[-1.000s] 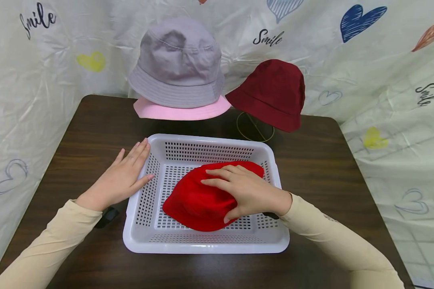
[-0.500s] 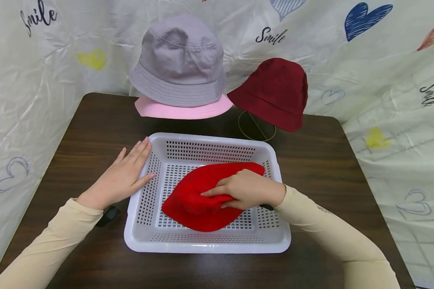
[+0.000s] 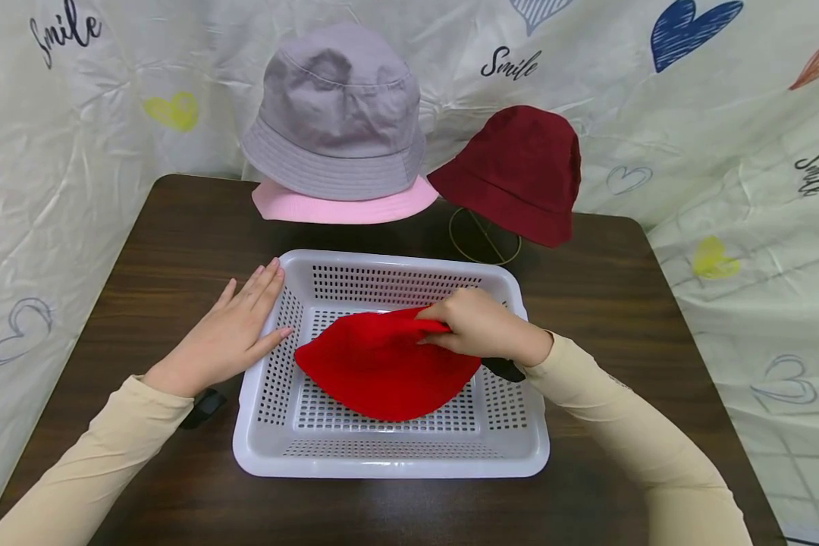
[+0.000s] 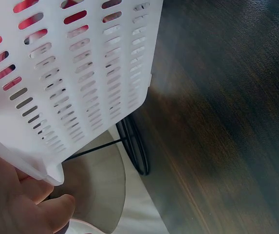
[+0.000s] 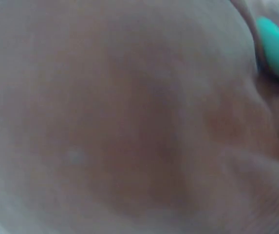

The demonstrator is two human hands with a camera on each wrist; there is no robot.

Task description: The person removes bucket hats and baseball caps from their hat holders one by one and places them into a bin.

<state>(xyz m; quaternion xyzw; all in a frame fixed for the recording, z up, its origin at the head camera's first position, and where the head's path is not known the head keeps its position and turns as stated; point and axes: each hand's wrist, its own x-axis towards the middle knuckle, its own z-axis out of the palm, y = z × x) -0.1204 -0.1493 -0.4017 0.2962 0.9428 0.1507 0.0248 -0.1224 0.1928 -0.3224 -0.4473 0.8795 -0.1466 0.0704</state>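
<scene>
A red bucket hat hangs in my right hand, which pinches its crown between thumb and fingers. The hat is over the white perforated plastic basket, its brim spread toward me. My left hand rests with straight fingers along the basket's left rim. In the left wrist view, fingertips lie at the rim beside the basket's slotted side wall. The right wrist view is filled by my blurred palm, with a teal patch at its upper right.
Behind the basket, a grey bucket hat sits above a pink hat. A dark red bucket hat stands to their right on a wire stand. All are on a dark wooden table before a printed white sheet.
My right hand went from lying spread on the red hat to pinching its crown, then moved up toward the basket's back, tilting the hat. The left hand stays on the rim.
</scene>
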